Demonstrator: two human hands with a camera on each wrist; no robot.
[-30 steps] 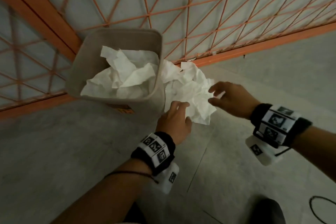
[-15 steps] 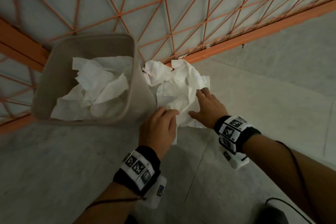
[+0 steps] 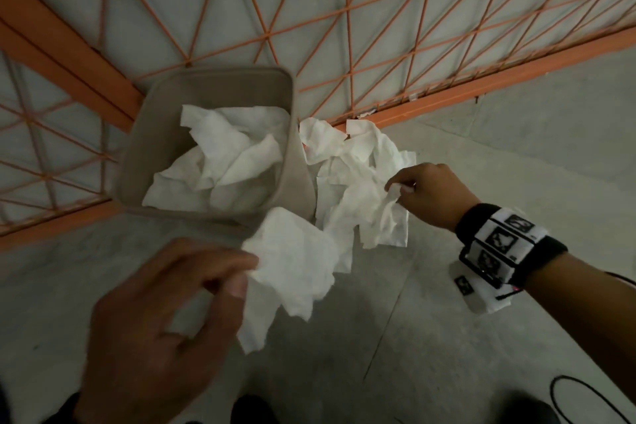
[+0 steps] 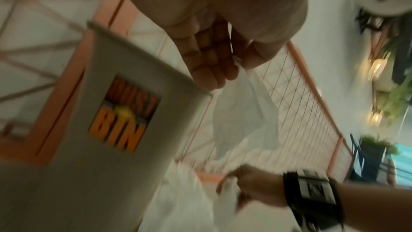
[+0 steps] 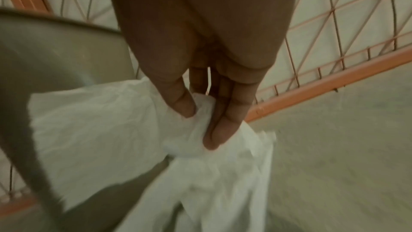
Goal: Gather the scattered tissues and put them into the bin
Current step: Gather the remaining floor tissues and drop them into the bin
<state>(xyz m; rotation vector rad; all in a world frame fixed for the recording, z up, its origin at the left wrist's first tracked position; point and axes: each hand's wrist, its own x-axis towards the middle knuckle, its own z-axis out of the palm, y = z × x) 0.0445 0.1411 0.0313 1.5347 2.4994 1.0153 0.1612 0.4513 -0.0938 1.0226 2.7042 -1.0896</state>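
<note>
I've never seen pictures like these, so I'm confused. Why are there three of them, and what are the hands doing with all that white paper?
A person wears three cameras: one on the head, one on each wrist. The big picture looks down from the head. The other two look along each hand at its fingers. A grey bin stands on the floor by an orange fence, with tissues already inside. The left hand pinches one tissue. The right hand pinches another from the tissue pile beside the bin.
</note>
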